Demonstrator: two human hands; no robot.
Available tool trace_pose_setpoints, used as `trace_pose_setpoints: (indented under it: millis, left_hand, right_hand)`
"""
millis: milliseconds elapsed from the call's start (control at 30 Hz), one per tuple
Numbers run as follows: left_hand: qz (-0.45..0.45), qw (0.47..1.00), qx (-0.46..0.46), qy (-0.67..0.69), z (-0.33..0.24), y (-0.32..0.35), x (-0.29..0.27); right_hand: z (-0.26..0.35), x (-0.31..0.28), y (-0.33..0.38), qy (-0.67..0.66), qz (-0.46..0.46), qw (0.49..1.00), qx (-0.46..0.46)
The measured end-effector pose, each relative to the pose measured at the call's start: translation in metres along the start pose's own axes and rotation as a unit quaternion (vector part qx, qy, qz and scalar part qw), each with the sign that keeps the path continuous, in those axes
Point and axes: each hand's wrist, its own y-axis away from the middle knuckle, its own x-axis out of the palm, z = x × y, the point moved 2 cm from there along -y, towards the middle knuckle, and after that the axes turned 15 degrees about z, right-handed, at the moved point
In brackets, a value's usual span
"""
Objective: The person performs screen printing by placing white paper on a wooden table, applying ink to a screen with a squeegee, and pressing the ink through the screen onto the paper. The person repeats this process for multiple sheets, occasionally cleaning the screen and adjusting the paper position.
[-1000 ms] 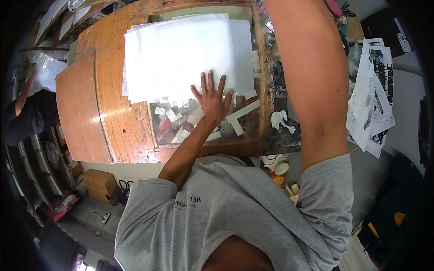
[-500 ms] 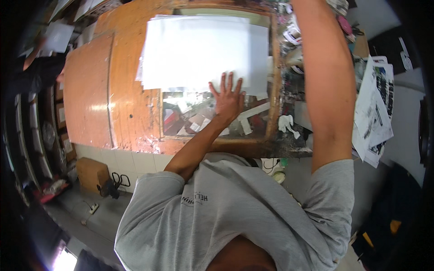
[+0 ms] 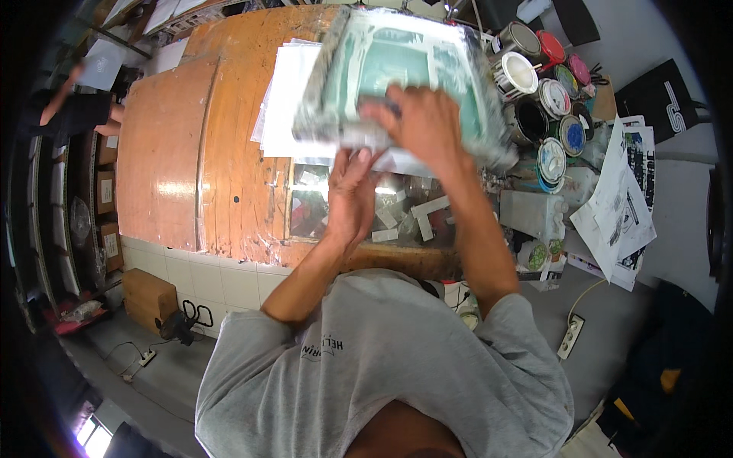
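A screen printing frame (image 3: 397, 72) with pale green mesh and a smeared grey rim is over the stack of white paper (image 3: 290, 95), blurred by motion. My left hand (image 3: 351, 195) is at its near edge, thumb up against the rim and fingers curled beneath. My right hand (image 3: 431, 126) reaches over the mesh, its fingers bent around something dark that is too blurred to name. The frame hides most of the paper; a strip shows along the left and below the near edge.
Glass (image 3: 328, 210) is set into the wooden table (image 3: 244, 153), with scraps beneath it. Several paint tins (image 3: 519, 74) crowd the right side beside printed sheets (image 3: 622, 206). Another person (image 3: 72, 111) stands at the far left. A cardboard box (image 3: 149, 298) and power strip (image 3: 571, 337) lie on the floor.
The screen frame has come over the paper. My right arm has drawn back from far right to the frame. My left hand has left the paper for the frame's near edge.
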Motion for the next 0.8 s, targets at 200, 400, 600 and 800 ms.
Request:
trace_pose_setpoints:
  millis: [200,400,600,800]
  left_hand:
    - [-0.199,0.945,-0.234,0.110,0.070,0.004,-0.068]
    - [-0.230,0.938,-0.230,0.123,0.098,0.005,-0.095]
    - [-0.267,0.931,-0.234,0.080,0.102,0.005,-0.095]
    - [-0.244,0.936,-0.249,0.057,0.099,0.005,-0.095]
  right_hand:
    - [-0.003,0.110,0.040,-0.025,0.107,0.994,0.012]
    - [0.014,0.151,0.059,0.062,-0.002,0.998,0.025]
    - [-0.023,0.158,0.003,0.064,-0.047,0.997,0.015]
    - [-0.092,0.137,-0.099,0.033,0.021,0.996,0.077]
